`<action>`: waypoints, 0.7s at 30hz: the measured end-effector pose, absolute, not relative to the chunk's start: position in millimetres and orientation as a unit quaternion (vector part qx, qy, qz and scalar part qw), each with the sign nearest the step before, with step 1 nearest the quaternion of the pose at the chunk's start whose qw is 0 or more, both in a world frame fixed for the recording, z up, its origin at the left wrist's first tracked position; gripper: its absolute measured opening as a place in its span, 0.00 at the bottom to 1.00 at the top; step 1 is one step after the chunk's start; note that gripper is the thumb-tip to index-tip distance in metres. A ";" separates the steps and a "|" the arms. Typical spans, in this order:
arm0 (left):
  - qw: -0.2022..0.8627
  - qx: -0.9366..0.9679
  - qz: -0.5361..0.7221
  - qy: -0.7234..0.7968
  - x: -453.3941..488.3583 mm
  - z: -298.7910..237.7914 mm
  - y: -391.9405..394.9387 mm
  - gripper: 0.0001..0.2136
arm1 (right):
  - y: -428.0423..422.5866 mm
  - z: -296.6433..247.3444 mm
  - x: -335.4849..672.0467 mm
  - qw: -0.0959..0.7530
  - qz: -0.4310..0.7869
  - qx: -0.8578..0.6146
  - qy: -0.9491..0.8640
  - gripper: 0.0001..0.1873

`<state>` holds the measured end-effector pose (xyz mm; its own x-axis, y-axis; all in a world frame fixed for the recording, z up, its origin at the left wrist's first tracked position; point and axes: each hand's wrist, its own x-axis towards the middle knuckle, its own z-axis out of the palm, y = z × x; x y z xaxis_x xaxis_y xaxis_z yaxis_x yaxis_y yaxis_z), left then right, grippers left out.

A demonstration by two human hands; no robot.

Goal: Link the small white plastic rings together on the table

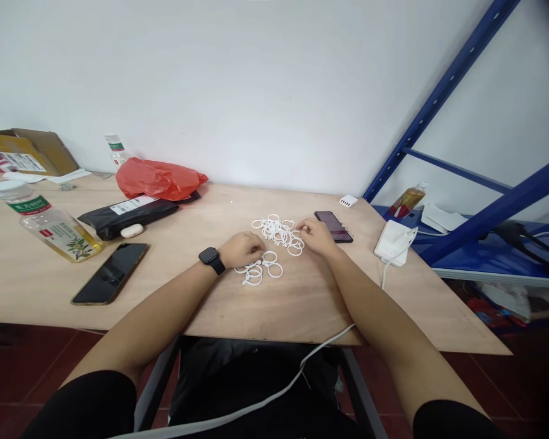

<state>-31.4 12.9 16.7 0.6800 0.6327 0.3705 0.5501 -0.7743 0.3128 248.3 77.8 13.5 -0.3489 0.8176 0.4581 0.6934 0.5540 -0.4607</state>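
Note:
A pile of white plastic rings (pixel 274 229) with small tabs lies near the middle of the wooden table. Closer to me sits a smaller group of the same rings (pixel 255 275). My left hand (pixel 243 249), with a dark smartwatch on its wrist, is closed just above this smaller group; its curled fingers hide whatever they hold. At the right edge of the pile, my right hand (pixel 316 235) has thumb and fingers pinched together at a white ring (pixel 297 236). The fingertips are small in view.
A dark phone (pixel 333 226) lies beyond my right hand, another phone (pixel 110 274) at left. Around them are a drink bottle (pixel 55 228), black package (pixel 128 214), red bag (pixel 160 178), earbud case (pixel 132 230) and white charger (pixel 394 242). A cable (pixel 274 399) crosses my lap; blue shelving (pixel 443 91) stands right.

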 end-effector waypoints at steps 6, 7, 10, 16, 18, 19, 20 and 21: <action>0.086 0.913 0.262 0.302 -27.9 17.0 10.6 0.09 | 71.7 13.8 241.5 0.284 0.097 -0.420 -0.856 0.12; 0.087 0.912 0.265 0.301 -28.0 17.4 10.4 0.09 | 69.8 13.7 238.6 0.283 0.092 -0.417 -0.859 0.10; 0.092 0.909 0.266 0.307 -28.5 18.8 9.9 0.10 | 64.7 12.8 229.8 0.278 0.070 -0.425 -0.859 0.07; 0.092 0.899 0.282 0.322 -28.7 17.3 11.3 0.09 | 59.2 14.6 219.5 0.265 0.058 -0.469 -0.841 0.07; 0.086 0.889 0.304 0.331 -29.0 16.0 12.4 0.09 | 57.2 16.6 217.4 0.281 0.056 -0.481 -0.828 0.07; 0.081 0.883 0.319 0.335 -29.1 15.5 12.8 0.09 | 55.7 17.5 215.9 0.293 0.056 -0.485 -0.822 0.08; 0.076 0.876 0.336 0.337 -29.2 15.1 13.0 0.10 | 53.8 18.2 213.8 0.306 0.056 -0.488 -0.815 0.08; 0.068 0.871 0.352 0.336 -29.1 15.0 12.9 0.11 | 51.4 18.7 211.1 0.320 0.057 -0.491 -0.808 0.08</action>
